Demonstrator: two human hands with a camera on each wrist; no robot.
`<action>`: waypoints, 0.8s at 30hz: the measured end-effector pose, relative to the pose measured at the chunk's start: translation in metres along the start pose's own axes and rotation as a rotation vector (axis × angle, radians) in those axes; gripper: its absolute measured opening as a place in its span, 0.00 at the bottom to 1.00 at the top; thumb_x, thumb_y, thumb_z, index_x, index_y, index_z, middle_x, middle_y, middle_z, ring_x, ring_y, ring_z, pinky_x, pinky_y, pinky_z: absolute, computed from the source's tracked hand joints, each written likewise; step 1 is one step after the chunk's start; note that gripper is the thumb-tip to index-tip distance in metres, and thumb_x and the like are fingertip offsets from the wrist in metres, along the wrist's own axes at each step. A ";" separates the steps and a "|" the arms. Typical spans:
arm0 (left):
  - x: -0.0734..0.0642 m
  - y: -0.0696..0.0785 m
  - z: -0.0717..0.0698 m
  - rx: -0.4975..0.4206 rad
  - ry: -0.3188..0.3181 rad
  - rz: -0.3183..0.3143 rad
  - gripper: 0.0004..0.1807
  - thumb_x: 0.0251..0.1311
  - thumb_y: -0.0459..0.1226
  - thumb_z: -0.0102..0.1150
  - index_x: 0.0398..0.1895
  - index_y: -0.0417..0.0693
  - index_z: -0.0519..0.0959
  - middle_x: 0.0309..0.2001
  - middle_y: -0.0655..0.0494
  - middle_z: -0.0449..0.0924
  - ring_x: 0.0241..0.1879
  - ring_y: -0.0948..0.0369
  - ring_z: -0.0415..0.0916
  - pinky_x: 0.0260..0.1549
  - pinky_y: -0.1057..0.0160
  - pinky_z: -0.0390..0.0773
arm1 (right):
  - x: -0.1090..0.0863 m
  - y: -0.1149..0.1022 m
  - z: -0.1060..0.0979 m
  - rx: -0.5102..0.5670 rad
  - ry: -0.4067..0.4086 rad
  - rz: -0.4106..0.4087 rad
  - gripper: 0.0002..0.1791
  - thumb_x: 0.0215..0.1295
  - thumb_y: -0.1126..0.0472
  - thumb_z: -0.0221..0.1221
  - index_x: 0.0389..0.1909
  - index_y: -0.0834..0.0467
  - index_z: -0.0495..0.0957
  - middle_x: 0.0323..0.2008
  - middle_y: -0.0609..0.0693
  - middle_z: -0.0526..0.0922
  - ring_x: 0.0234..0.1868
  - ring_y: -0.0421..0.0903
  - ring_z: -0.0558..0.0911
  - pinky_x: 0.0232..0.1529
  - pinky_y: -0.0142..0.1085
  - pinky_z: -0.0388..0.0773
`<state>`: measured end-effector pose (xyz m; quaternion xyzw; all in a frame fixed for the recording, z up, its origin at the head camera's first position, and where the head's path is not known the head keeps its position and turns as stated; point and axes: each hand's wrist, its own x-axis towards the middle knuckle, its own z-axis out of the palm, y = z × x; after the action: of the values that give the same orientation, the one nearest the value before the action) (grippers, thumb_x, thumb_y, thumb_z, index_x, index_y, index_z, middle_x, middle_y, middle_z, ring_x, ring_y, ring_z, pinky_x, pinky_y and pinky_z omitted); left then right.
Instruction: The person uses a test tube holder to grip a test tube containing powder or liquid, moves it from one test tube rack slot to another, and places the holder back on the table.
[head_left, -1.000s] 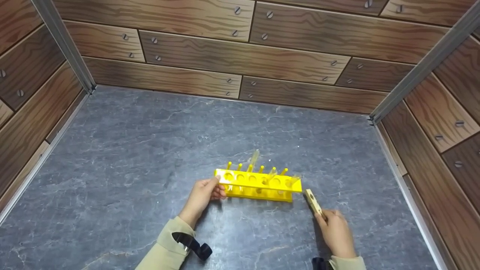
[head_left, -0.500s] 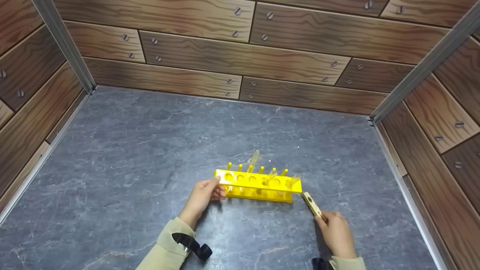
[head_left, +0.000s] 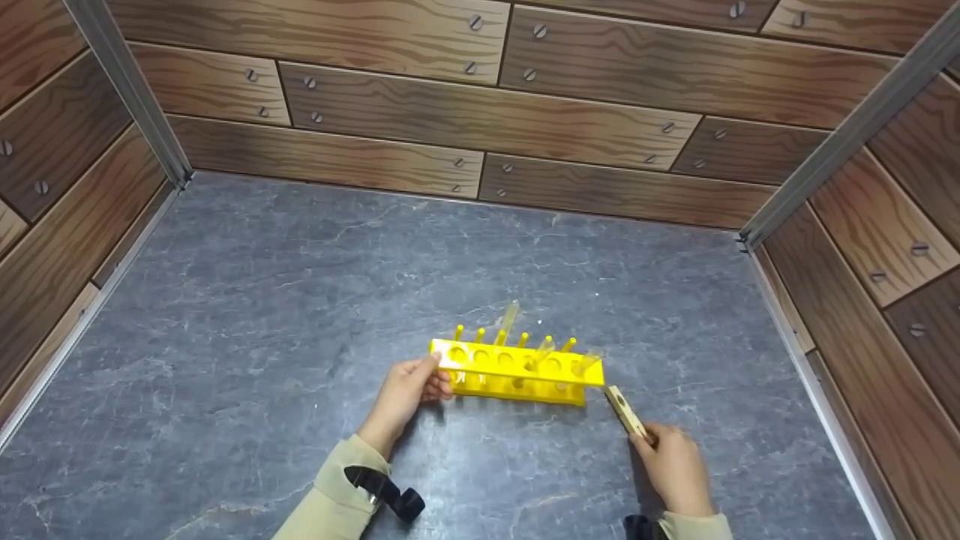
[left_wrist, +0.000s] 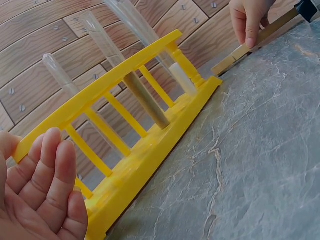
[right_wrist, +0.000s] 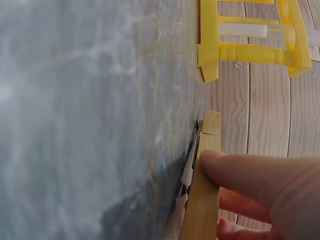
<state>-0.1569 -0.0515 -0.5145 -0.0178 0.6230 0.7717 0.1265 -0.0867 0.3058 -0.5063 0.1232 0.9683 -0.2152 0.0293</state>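
A yellow test tube rack (head_left: pixel 491 366) stands on the grey surface. My left hand (head_left: pixel 405 386) grips the left end of its top bar, thumb above and fingers below. One test tube (left_wrist: pixel 152 107) holds brown contents, and another, at the rack's right end, has white contents (left_wrist: pixel 182 77). A clear tube (head_left: pixel 511 319) sits rounded end up over a rear peg. My right hand (head_left: pixel 673 461) pinches a wooden test tube clamp (right_wrist: pixel 202 195) between thumb and fingers. The clamp's tip lies low over the surface, just off the rack's right front corner.
Wood-patterned panels (head_left: pixel 390 97) enclose the back and both sides. Metal strips (head_left: pixel 855 124) run along the corners. The marbled grey surface (head_left: pixel 300 285) spreads around the rack. Black straps (head_left: pixel 386 491) circle both wrists.
The clamp's tip has shifted slightly left and toward me, with the right hand turning a little. My left hand and the rack have stayed in place.
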 end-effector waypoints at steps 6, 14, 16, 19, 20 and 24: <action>-0.011 0.018 0.004 0.011 -0.009 0.005 0.20 0.68 0.37 0.46 0.26 0.29 0.77 0.20 0.52 0.80 0.22 0.61 0.79 0.33 0.57 0.81 | 0.002 0.000 0.000 0.007 -0.018 0.011 0.17 0.59 0.60 0.62 0.43 0.68 0.78 0.26 0.51 0.79 0.25 0.46 0.76 0.26 0.45 0.72; 0.001 -0.004 0.000 -0.013 -0.001 0.018 0.21 0.68 0.40 0.47 0.26 0.29 0.78 0.19 0.54 0.79 0.21 0.61 0.79 0.31 0.59 0.81 | 0.003 0.000 0.001 0.016 -0.028 0.020 0.17 0.59 0.59 0.63 0.44 0.68 0.78 0.26 0.50 0.79 0.25 0.46 0.75 0.25 0.44 0.72; 0.003 -0.007 -0.001 -0.013 0.003 0.023 0.22 0.68 0.41 0.47 0.26 0.30 0.77 0.18 0.54 0.79 0.21 0.61 0.79 0.30 0.59 0.82 | 0.004 0.000 0.002 0.017 -0.035 0.027 0.18 0.59 0.59 0.62 0.44 0.68 0.77 0.26 0.50 0.79 0.25 0.46 0.76 0.25 0.44 0.72; 0.004 -0.007 -0.001 -0.003 0.005 0.022 0.22 0.68 0.42 0.47 0.26 0.30 0.78 0.19 0.54 0.79 0.21 0.61 0.79 0.31 0.57 0.81 | 0.005 0.000 0.001 0.020 -0.043 0.037 0.17 0.59 0.60 0.62 0.43 0.68 0.77 0.26 0.51 0.79 0.25 0.46 0.75 0.25 0.43 0.72; 0.004 -0.007 -0.001 -0.004 0.004 0.021 0.22 0.68 0.41 0.47 0.26 0.31 0.78 0.19 0.54 0.79 0.21 0.61 0.79 0.32 0.57 0.81 | 0.005 0.000 0.001 0.021 -0.042 0.039 0.17 0.59 0.60 0.62 0.43 0.68 0.77 0.26 0.50 0.78 0.25 0.46 0.75 0.25 0.43 0.72; 0.003 -0.005 -0.001 0.009 0.011 0.019 0.21 0.68 0.42 0.48 0.25 0.32 0.78 0.19 0.54 0.79 0.21 0.61 0.79 0.32 0.58 0.81 | 0.005 0.000 0.002 0.026 -0.044 0.048 0.15 0.58 0.60 0.63 0.42 0.67 0.77 0.25 0.50 0.78 0.25 0.46 0.75 0.25 0.43 0.71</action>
<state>-0.1591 -0.0509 -0.5202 -0.0154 0.6274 0.7699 0.1157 -0.0917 0.3059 -0.5084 0.1422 0.9613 -0.2295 0.0543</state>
